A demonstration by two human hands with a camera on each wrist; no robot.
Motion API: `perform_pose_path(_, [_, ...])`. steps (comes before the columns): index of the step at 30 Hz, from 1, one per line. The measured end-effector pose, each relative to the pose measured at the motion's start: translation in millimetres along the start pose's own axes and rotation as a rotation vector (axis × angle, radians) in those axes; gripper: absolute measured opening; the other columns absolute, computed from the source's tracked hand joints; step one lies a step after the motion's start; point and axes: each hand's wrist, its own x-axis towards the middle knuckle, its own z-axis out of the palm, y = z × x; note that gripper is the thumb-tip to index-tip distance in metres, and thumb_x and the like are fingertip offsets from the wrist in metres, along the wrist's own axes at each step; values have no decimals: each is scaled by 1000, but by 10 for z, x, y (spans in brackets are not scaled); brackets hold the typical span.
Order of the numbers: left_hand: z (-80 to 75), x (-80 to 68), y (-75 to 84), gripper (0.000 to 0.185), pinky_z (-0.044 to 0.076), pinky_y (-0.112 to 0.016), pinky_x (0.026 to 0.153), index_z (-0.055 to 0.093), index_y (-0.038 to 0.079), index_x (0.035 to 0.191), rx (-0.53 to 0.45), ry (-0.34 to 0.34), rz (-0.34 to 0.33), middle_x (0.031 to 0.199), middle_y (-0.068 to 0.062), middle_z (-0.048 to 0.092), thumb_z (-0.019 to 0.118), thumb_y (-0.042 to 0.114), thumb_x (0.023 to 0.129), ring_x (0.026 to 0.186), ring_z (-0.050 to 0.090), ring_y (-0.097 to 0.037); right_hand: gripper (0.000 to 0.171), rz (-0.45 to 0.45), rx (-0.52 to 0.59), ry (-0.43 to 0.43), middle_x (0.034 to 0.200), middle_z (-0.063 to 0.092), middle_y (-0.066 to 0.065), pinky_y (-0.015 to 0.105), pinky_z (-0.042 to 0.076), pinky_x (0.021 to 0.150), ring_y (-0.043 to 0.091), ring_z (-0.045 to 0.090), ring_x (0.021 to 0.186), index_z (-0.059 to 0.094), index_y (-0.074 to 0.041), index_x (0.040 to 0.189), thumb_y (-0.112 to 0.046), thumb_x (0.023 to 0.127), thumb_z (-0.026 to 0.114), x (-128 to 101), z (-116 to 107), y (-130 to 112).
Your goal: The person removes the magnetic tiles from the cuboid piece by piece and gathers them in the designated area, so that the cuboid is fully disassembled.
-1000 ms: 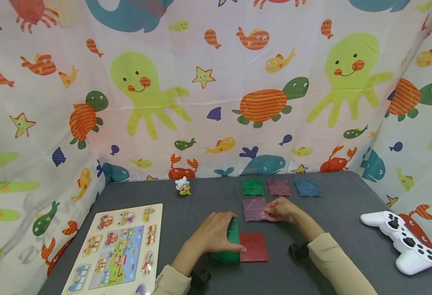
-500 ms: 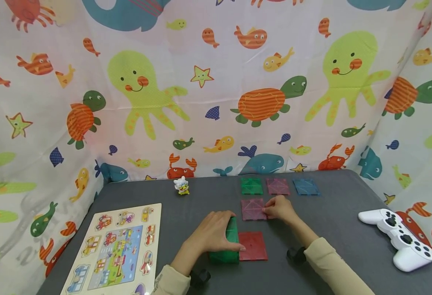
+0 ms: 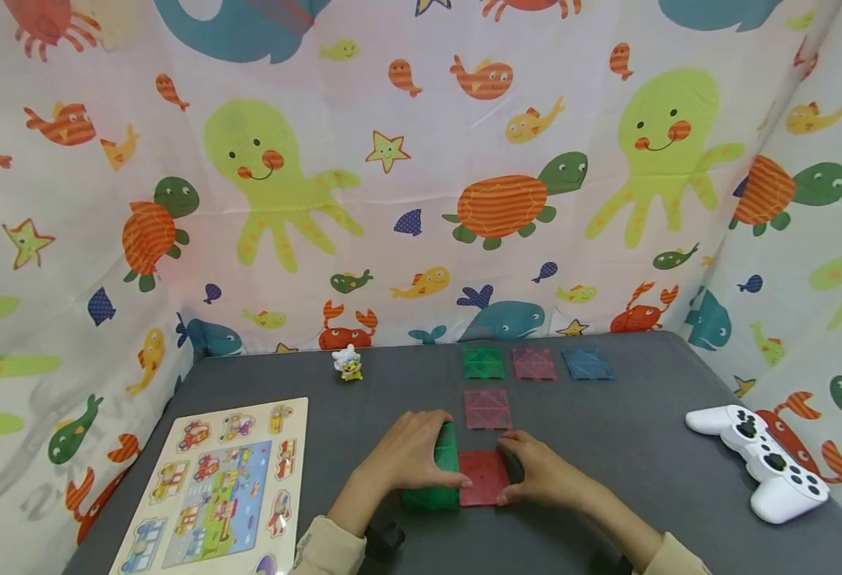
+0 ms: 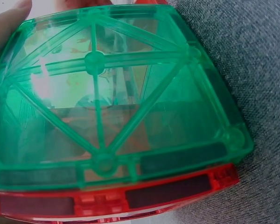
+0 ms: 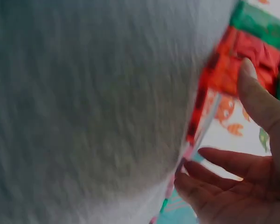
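My left hand [image 3: 408, 454] holds a box-like build of translucent magnetic tiles, its green tiles [image 3: 446, 447] showing beside the thumb. Up close in the left wrist view, a green tile [image 4: 130, 100] stands as one wall, with a red tile edge [image 4: 168, 191] along it. Flat against the build's right side lies a red tile [image 3: 480, 479]. At this tile's right edge is my right hand [image 3: 549, 473], thumb at the near corner and fingers at the far one. The right wrist view shows its thumb overlapping the red tile [image 5: 226, 74], fingers loosely spread.
Behind the red tile lies a pink tile [image 3: 487, 409]. Farther back are green [image 3: 483, 363], pink [image 3: 534, 364] and blue [image 3: 587, 363] tiles in a row. A wooden puzzle board [image 3: 212, 479] is left, a small figurine [image 3: 348, 363] back left, a white game controller [image 3: 760, 461] right.
My right hand has let go of the pink tile and come back toward me to the red tile's right edge. The left hand stays on the build.
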Motion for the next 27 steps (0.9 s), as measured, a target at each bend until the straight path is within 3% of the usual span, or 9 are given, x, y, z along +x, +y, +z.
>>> perform_pose_path(3, [4, -11, -4, 82, 42, -38, 93, 51, 11, 124, -14, -12, -8, 115, -1, 59, 62, 69, 67, 99, 56, -16, 98, 20, 11, -74, 142, 26, 30, 54, 38, 95, 45, 33, 128, 36, 14, 133, -38, 62, 81, -17, 66, -44])
perform_pose_path(5, [8, -20, 1, 82, 43, -38, 93, 51, 11, 124, -23, -18, -8, 116, -1, 59, 62, 68, 68, 99, 56, -16, 100, 23, 5, -90, 144, 20, 32, 55, 37, 96, 47, 29, 130, 36, 14, 133, -37, 61, 82, -22, 88, -52])
perform_pose_path(11, [5, -15, -8, 80, 44, -36, 89, 52, 10, 122, -18, 2, 8, 112, -1, 60, 64, 67, 67, 94, 56, -15, 84, -33, -54, -40, 132, 35, 28, 51, 45, 87, 41, 44, 117, 49, 9, 122, -33, 58, 85, 5, 77, -82])
perform_pose_path(17, [5, -6, -15, 78, 45, -33, 84, 53, 10, 120, -8, 26, 28, 107, 0, 61, 65, 66, 67, 89, 56, -13, 79, -59, -58, 13, 115, 47, 17, 42, 45, 76, 29, 46, 101, 50, 6, 121, -30, 60, 85, 8, 26, -143])
perform_pose_path(19, [8, -6, -13, 78, 45, -32, 83, 53, 10, 120, -7, 30, 31, 106, 0, 61, 64, 66, 67, 87, 56, -12, 84, -50, 18, 13, 115, 51, 18, 40, 46, 74, 27, 50, 98, 41, 8, 130, -24, 64, 83, -7, 22, -164])
perform_pose_path(23, [26, -9, -13, 77, 45, -31, 82, 54, 10, 119, -5, 41, 33, 105, 0, 62, 65, 65, 67, 86, 56, -12, 91, 6, 304, 4, 118, 52, 30, 38, 52, 75, 36, 60, 99, 19, 17, 137, -10, 72, 76, -55, 67, -195])
perform_pose_path(27, [29, -11, -8, 77, 45, -32, 83, 53, 10, 120, -1, 44, 28, 106, 1, 61, 65, 65, 67, 86, 56, -12, 73, 62, 687, -45, 125, 45, 38, 36, 52, 81, 41, 56, 109, 16, 23, 134, 0, 82, 62, -92, 114, -200])
